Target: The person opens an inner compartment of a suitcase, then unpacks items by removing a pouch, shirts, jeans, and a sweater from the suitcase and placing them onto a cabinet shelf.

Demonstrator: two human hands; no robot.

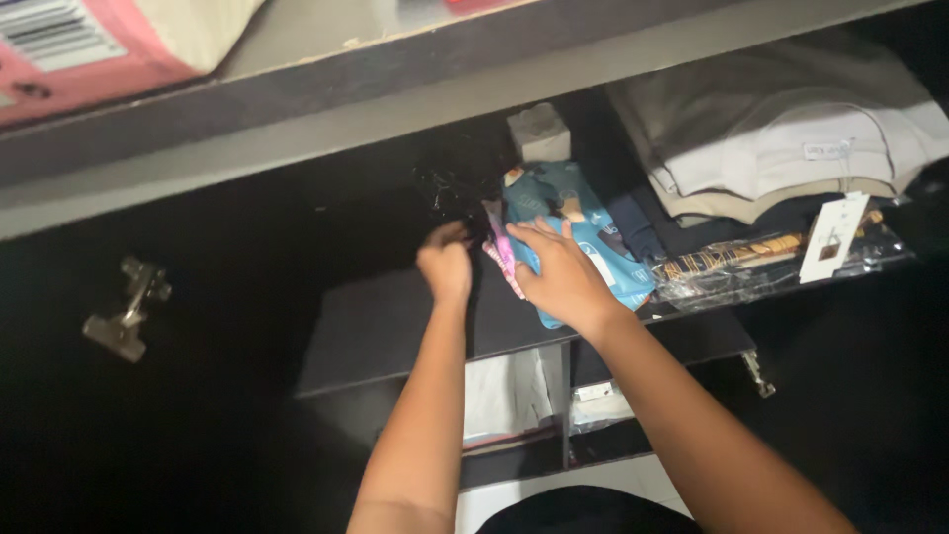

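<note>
- Right hand [565,275] at frame centre, fingers spread flat on the blue packet [578,232] on the dark shelf [395,326].
- Left hand [445,262] beside it, fingers curled into dark clutter; grip unclear.
- Sorting step; a firm pinch comes next, likely.
- Folded clothes [781,138] upper right.

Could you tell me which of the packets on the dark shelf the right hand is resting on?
The blue packet: the right hand lies flat on it, while the clear one lies untouched further right.

- left hand [445,265]: bare, no glove, ring or watch showing
- right hand [563,277]: bare too, short nails, wrist bare
- both forearms uncovered up to the frame edge, no sleeve in view
- dark garment at the bottom edge, between the arms
</note>
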